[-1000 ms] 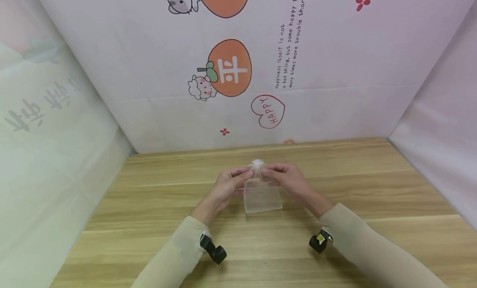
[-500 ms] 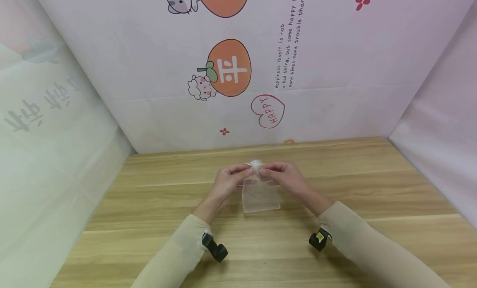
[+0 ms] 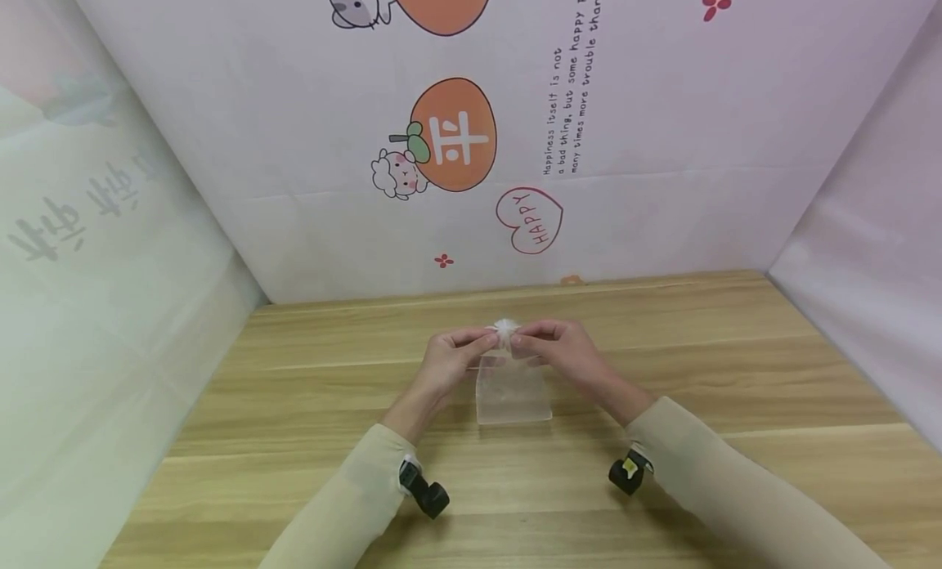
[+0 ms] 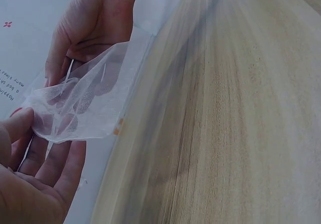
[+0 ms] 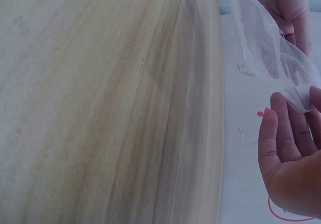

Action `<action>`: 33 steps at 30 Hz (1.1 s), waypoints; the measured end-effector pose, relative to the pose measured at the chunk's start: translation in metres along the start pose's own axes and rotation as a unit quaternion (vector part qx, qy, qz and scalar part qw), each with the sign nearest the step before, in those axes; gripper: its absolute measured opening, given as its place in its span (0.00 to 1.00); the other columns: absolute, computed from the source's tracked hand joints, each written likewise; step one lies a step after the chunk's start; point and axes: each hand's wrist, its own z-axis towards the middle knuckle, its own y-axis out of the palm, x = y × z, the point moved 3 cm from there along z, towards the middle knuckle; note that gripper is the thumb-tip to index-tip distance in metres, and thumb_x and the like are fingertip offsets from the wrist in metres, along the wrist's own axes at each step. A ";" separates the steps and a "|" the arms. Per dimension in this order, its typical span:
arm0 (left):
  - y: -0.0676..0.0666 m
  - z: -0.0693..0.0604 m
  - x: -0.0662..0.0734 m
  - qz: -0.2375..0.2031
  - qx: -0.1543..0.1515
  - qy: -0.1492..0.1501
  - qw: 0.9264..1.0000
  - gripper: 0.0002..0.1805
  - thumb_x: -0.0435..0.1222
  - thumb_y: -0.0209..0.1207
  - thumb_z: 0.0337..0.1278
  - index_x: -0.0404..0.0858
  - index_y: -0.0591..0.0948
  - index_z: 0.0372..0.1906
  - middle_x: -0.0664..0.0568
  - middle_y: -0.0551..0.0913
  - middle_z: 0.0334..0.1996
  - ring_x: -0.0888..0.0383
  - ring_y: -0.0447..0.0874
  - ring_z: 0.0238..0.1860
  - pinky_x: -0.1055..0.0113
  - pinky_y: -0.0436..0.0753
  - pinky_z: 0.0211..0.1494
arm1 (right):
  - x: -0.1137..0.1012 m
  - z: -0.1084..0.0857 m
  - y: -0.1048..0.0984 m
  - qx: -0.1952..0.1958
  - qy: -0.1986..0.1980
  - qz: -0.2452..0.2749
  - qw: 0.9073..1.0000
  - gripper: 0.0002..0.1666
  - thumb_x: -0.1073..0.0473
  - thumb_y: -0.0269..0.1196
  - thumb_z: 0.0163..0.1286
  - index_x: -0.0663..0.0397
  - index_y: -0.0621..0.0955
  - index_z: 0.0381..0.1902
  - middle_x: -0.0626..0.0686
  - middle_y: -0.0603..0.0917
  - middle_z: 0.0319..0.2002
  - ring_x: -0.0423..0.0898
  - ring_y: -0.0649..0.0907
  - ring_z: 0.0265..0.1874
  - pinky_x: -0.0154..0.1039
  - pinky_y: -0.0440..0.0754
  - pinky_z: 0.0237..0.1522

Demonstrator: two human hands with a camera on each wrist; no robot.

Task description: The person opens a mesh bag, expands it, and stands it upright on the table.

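A sheer white drawstring pouch (image 3: pixel 513 393) hangs between my hands above the table, its top bunched into a small ruffle and its flat lower part toward me. In the head view, my left hand (image 3: pixel 449 360) pinches the gathered neck from the left with thumb and fingers. From the right, my right hand (image 3: pixel 570 352) pinches the same neck. A thin white cord (image 4: pixel 26 153) runs past the left fingers in the left wrist view. The right wrist view shows the mesh (image 5: pixel 266 43) stretched between both hands. Whether the pouch holds anything cannot be made out.
A wood-grain table (image 3: pixel 324 487) lies under both arms. Behind it rises a white printed cloth wall (image 3: pixel 648 144), with pale cloth sides at left and right. Each sleeved wrist carries a black camera, one on the left (image 3: pixel 424 489) and one on the right (image 3: pixel 627 473).
The pouch has shifted slightly left, and its ruffled top sits a little lower. Both hands keep their pinch on the neck, with only small finger movements.
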 end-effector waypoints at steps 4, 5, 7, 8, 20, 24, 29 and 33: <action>-0.001 0.000 0.000 0.006 0.001 0.003 1.000 0.13 0.36 0.64 0.66 0.31 0.86 0.49 0.43 0.86 0.50 0.48 0.90 0.41 0.54 0.86 0.51 | 0.001 0.000 0.000 0.000 -0.004 -0.005 1.000 0.15 0.59 0.66 0.72 0.68 0.84 0.47 0.58 0.88 0.44 0.54 0.87 0.45 0.45 0.85 0.46; -0.001 0.000 0.000 0.006 0.001 0.002 1.000 0.13 0.36 0.64 0.66 0.31 0.86 0.49 0.44 0.86 0.50 0.48 0.90 0.41 0.54 0.86 0.51 | 0.001 0.000 0.000 0.000 -0.004 -0.005 1.000 0.14 0.59 0.66 0.71 0.68 0.84 0.47 0.58 0.88 0.44 0.54 0.87 0.45 0.45 0.85 0.46; -0.001 0.001 -0.001 0.008 0.000 0.005 1.000 0.13 0.36 0.64 0.67 0.31 0.86 0.49 0.43 0.86 0.50 0.48 0.90 0.41 0.54 0.86 0.50 | 0.002 0.001 -0.001 0.000 -0.007 -0.006 1.000 0.15 0.59 0.66 0.71 0.68 0.84 0.47 0.59 0.88 0.44 0.56 0.87 0.45 0.45 0.85 0.46; -0.001 0.001 -0.001 0.009 0.001 0.004 1.000 0.12 0.36 0.64 0.66 0.32 0.86 0.48 0.44 0.86 0.50 0.48 0.90 0.41 0.55 0.86 0.50 | 0.002 0.001 -0.001 0.000 -0.008 -0.007 1.000 0.15 0.59 0.66 0.71 0.68 0.84 0.47 0.59 0.88 0.44 0.56 0.87 0.45 0.45 0.85 0.46; 0.000 0.002 -0.002 0.017 0.014 0.020 1.000 0.12 0.35 0.63 0.67 0.30 0.86 0.47 0.44 0.87 0.47 0.48 0.90 0.40 0.55 0.87 0.48 | 0.003 0.000 -0.003 0.007 -0.009 -0.013 1.000 0.14 0.59 0.65 0.72 0.67 0.85 0.45 0.57 0.88 0.44 0.52 0.87 0.44 0.45 0.86 0.46; 0.001 0.002 -0.003 0.015 0.018 0.026 0.999 0.12 0.34 0.63 0.67 0.29 0.86 0.47 0.43 0.87 0.46 0.48 0.90 0.40 0.56 0.87 0.47 | 0.003 -0.001 -0.003 0.004 -0.012 -0.011 1.000 0.14 0.59 0.65 0.72 0.67 0.85 0.45 0.58 0.88 0.44 0.54 0.87 0.44 0.46 0.85 0.47; 0.001 0.002 -0.003 0.014 0.022 0.027 0.999 0.13 0.33 0.63 0.67 0.27 0.85 0.48 0.43 0.88 0.45 0.47 0.90 0.39 0.56 0.87 0.46 | 0.003 -0.001 -0.003 0.008 -0.010 -0.007 1.000 0.13 0.60 0.65 0.72 0.68 0.85 0.45 0.58 0.88 0.44 0.52 0.87 0.43 0.47 0.86 0.47; 0.001 0.001 -0.003 0.012 0.022 0.029 0.999 0.13 0.33 0.63 0.67 0.26 0.85 0.48 0.44 0.88 0.43 0.46 0.90 0.40 0.56 0.87 0.48 | 0.004 0.000 -0.003 0.012 -0.006 -0.005 1.000 0.12 0.61 0.65 0.72 0.67 0.85 0.44 0.57 0.88 0.44 0.52 0.87 0.43 0.46 0.86 0.45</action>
